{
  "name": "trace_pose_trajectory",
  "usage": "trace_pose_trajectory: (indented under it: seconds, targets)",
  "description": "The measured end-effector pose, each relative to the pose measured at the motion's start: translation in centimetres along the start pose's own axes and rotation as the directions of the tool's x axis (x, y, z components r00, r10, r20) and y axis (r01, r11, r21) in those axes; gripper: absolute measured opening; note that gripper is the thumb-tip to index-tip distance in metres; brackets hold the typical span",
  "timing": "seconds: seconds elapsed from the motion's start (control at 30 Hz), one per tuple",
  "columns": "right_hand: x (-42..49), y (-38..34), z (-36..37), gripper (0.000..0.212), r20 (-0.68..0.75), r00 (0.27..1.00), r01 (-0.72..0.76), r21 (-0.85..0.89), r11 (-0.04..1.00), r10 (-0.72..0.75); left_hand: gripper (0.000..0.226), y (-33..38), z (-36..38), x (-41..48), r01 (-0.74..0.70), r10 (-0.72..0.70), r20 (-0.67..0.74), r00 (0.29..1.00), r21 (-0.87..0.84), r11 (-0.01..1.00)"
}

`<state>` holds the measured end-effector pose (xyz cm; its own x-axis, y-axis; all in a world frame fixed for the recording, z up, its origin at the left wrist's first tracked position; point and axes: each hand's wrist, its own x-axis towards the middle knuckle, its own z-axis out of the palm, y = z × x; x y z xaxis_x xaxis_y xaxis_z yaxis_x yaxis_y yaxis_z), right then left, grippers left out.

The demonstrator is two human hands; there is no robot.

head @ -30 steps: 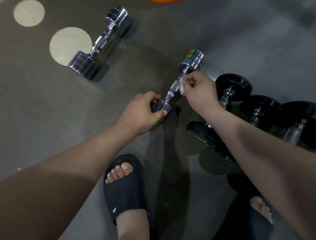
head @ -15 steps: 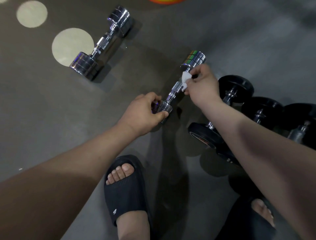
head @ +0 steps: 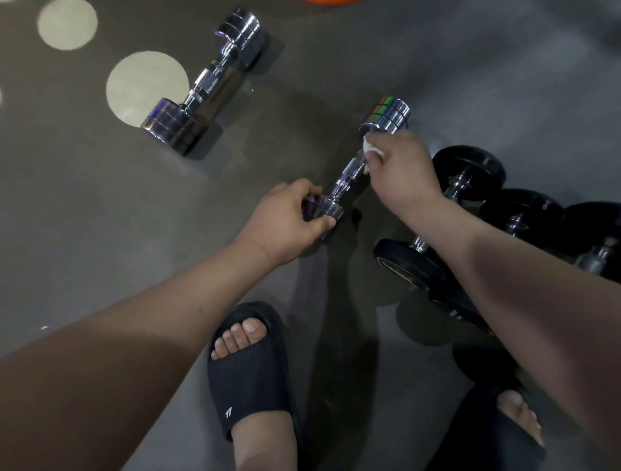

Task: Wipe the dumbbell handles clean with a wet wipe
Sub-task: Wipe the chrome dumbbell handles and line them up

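Note:
A small chrome dumbbell (head: 351, 176) lies slanted on the grey floor at the centre. My left hand (head: 285, 220) grips its near head. My right hand (head: 401, 169) pinches a white wet wipe (head: 371, 148) against the far end of the knurled handle, just below the far head. A larger chrome dumbbell (head: 205, 84) lies apart at the upper left, untouched.
Several black dumbbells (head: 470, 168) crowd the floor at the right, partly under my right forearm. My feet in black slides (head: 250, 369) stand at the bottom. Pale round marks (head: 144, 87) dot the floor at upper left. An orange object (head: 331, 1) peeks in at the top edge.
My right hand has slid the wipe up the handle from the middle toward the far head. My left hand stays on the near head.

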<state>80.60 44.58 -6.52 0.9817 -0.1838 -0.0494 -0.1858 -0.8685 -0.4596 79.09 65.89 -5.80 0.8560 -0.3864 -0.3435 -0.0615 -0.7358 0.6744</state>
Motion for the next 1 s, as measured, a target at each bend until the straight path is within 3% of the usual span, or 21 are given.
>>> trace_pose_trajectory:
  seconds: [0.1, 0.23, 0.33, 0.43, 0.6, 0.67, 0.8, 0.93, 1.0]
  targets:
    - [-1.2, -0.8, 0.3, 0.025, 0.028, 0.999, 0.036, 0.064, 0.997, -0.037, 0.049, 0.1, 0.1, -0.1, -0.004, 0.005, -0.015, 1.000, 0.011, 1.000]
    - [-2.0, -0.3, -0.5, 0.025, 0.183, 0.950, 0.260, -0.005, 0.966, -0.255, 0.050, 0.3, 0.3, -0.4, -0.011, 0.011, -0.023, 1.000, 0.029, 1.000]
    - [0.3, 0.5, -1.9, 0.029, 0.221, 0.960, 0.199, -0.121, 0.972, -0.169, 0.049, 0.3, 0.5, -0.4, -0.021, 0.022, -0.023, 0.999, 0.049, 0.999]
    - [0.6, -0.2, -1.9, 0.018, 0.204, 0.966, 0.197, -0.183, 0.963, -0.159, 0.050, 0.2, 0.6, -0.3, -0.019, 0.021, -0.026, 0.999, 0.050, 0.999]
    - [-2.7, -2.0, -0.9, 0.023, 0.347, 0.859, 0.440, -0.129, 0.889, -0.376, 0.050, 0.1, 0.6, -0.4, -0.013, 0.015, -0.026, 1.000, 0.058, 0.998]
    - [-1.8, -1.7, -1.3, 0.027, 0.341, 0.877, 0.412, -0.169, 0.896, -0.339, 0.051, 0.1, 0.6, -0.3, -0.012, 0.014, -0.024, 1.000, 0.052, 0.999]
    - [-0.7, -1.2, -1.2, 0.024, 0.187, 0.954, 0.272, -0.217, 0.938, -0.233, 0.049, 0.1, 0.5, -0.3, -0.012, 0.013, -0.023, 1.000, 0.041, 0.999]
    - [-2.7, -2.1, -1.0, 0.025, 0.318, 0.864, 0.441, -0.106, 0.891, -0.390, 0.055, 0.3, 0.3, -0.3, -0.007, 0.008, -0.020, 1.000, 0.028, 1.000]
    - [-1.9, -1.5, -1.5, 0.027, 0.298, 0.874, 0.432, -0.111, 0.895, -0.385, 0.056, 0.3, 0.3, -0.3, 0.000, 0.000, -0.021, 1.000, 0.028, 1.000]
